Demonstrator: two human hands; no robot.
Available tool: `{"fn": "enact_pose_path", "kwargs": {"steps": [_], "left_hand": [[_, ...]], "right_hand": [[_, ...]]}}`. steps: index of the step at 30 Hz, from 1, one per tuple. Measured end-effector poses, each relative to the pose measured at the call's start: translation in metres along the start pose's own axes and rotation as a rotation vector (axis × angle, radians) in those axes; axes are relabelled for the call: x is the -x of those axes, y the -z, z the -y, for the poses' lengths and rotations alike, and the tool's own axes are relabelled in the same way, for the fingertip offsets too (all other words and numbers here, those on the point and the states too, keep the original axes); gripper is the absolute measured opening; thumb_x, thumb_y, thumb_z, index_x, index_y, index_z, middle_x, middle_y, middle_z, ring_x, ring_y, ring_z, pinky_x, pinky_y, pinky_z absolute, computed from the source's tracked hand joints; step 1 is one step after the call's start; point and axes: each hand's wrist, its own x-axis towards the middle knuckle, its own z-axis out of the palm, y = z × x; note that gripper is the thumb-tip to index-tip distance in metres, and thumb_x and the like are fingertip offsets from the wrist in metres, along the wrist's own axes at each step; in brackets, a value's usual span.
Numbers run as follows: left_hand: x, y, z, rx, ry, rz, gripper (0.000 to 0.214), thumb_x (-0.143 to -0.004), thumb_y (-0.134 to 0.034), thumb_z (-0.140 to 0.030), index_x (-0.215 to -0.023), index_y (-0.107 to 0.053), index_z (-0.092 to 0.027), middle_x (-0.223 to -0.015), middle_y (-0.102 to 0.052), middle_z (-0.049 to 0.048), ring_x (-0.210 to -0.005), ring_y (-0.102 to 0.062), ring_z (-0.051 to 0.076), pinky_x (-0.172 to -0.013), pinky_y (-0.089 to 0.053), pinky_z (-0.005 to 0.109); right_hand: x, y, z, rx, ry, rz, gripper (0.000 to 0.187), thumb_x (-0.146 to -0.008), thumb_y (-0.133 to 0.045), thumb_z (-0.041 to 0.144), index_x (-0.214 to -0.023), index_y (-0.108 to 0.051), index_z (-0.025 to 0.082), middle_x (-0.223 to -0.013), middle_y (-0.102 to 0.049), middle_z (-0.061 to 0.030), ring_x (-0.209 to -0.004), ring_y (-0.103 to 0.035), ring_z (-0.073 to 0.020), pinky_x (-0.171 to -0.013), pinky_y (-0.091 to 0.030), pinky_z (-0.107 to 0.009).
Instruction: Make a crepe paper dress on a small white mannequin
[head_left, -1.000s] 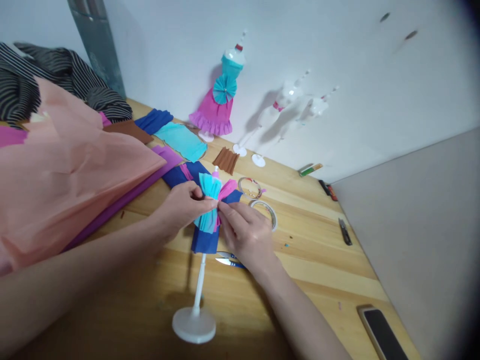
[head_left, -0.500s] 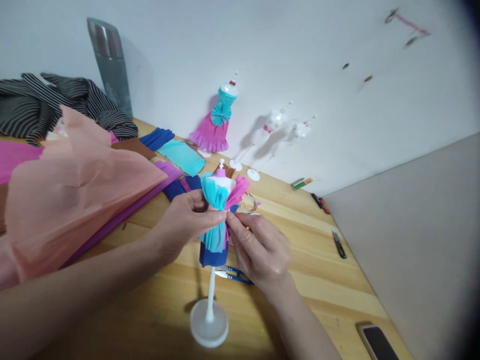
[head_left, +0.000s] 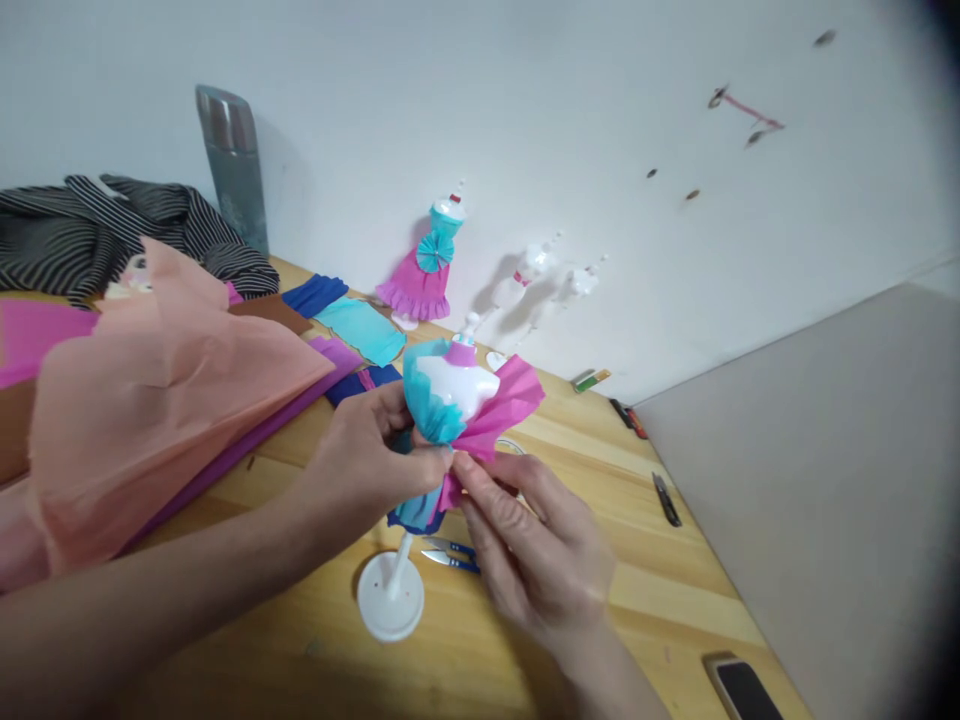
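Note:
A small white dress-form mannequin (head_left: 450, 383) on a stand leans in front of me, its neck banded in pink-purple. Turquoise crepe paper (head_left: 424, 398) wraps one side of its chest, and pink crepe paper (head_left: 511, 402) flares out from the other side. Around the waist my left hand (head_left: 360, 460) is closed, thumb pressing the gathered paper. Fingertips of my right hand (head_left: 540, 535) pinch the pink paper at the waist, right beside the left thumb. Whatever else lies between the fingertips is hidden. Blue-handled thread snips (head_left: 454, 555) lie on the table behind the right hand.
Peach paper (head_left: 172, 400) and other coloured sheets cover the left side, near a striped cloth (head_left: 187, 225) and a bottle (head_left: 232, 165). A dressed mannequin (head_left: 420, 275) and two bare ones stand by the wall. A cutter knife (head_left: 666, 500) and phone (head_left: 746, 690) lie right.
The mannequin has tipped, its top nearer to me and its base swung away leftward. The pink paper spreads wider. Both hands keep their hold at the waist, and the view has shifted slightly.

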Motion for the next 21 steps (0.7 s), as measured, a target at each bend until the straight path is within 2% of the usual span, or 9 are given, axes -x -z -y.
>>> {"fn": "enact_pose_path", "kwargs": {"steps": [3, 6, 11, 16, 21], "left_hand": [[-0.002, 0.002, 0.002, 0.030, 0.019, -0.001, 0.012, -0.055, -0.064, -0.019, -0.064, -0.058, -0.017, -0.059, -0.057, -0.0031, -0.059, -0.053, 0.012, -0.057, -0.045, 0.024], [-0.003, 0.002, 0.002, 0.089, 0.043, 0.037, 0.017, -0.057, -0.069, -0.022, -0.071, -0.061, -0.016, -0.065, -0.063, -0.0015, -0.063, -0.058, 0.014, -0.061, -0.049, 0.026], [0.001, 0.000, -0.002, 0.079, 0.072, 0.114, 0.027, -0.058, -0.076, -0.024, -0.081, -0.064, -0.016, -0.073, -0.068, 0.0010, -0.074, -0.064, 0.017, -0.071, -0.052, 0.029], [0.005, -0.003, -0.003, 0.000, 0.022, 0.158, 0.018, -0.062, -0.069, -0.021, -0.077, -0.059, -0.017, -0.071, -0.064, -0.0003, -0.073, -0.062, 0.017, -0.074, -0.052, 0.031], [0.011, -0.010, -0.004, -0.118, -0.078, 0.139, 0.010, -0.066, -0.061, -0.018, -0.075, -0.056, -0.018, -0.072, -0.061, -0.0009, -0.072, -0.059, 0.015, -0.075, -0.051, 0.030]], "right_hand": [[-0.003, 0.002, 0.002, -0.176, -0.070, -0.018, 0.052, -0.081, -0.057, 0.000, -0.128, -0.058, 0.021, -0.098, -0.065, -0.0110, -0.083, -0.063, -0.0190, -0.063, -0.055, -0.031], [-0.004, 0.004, 0.002, -0.298, -0.147, -0.101, 0.046, -0.079, -0.057, -0.002, -0.118, -0.065, 0.022, -0.094, -0.067, -0.0087, -0.080, -0.064, -0.0182, -0.062, -0.054, -0.030], [-0.005, 0.004, 0.002, -0.343, -0.276, -0.230, 0.027, -0.079, -0.063, 0.004, -0.097, -0.068, 0.022, -0.079, -0.064, -0.0038, -0.070, -0.060, -0.0166, -0.058, -0.048, -0.030], [-0.010, 0.001, 0.006, -0.322, -0.323, -0.267, 0.010, -0.081, -0.063, 0.011, -0.084, -0.065, 0.020, -0.067, -0.059, -0.0009, -0.062, -0.055, -0.0156, -0.054, -0.044, -0.029], [-0.015, 0.000, 0.008, -0.281, -0.356, -0.318, 0.018, -0.080, -0.064, 0.011, -0.066, -0.056, 0.019, -0.060, -0.052, 0.0020, -0.055, -0.047, -0.0112, -0.050, -0.037, -0.026]]}}
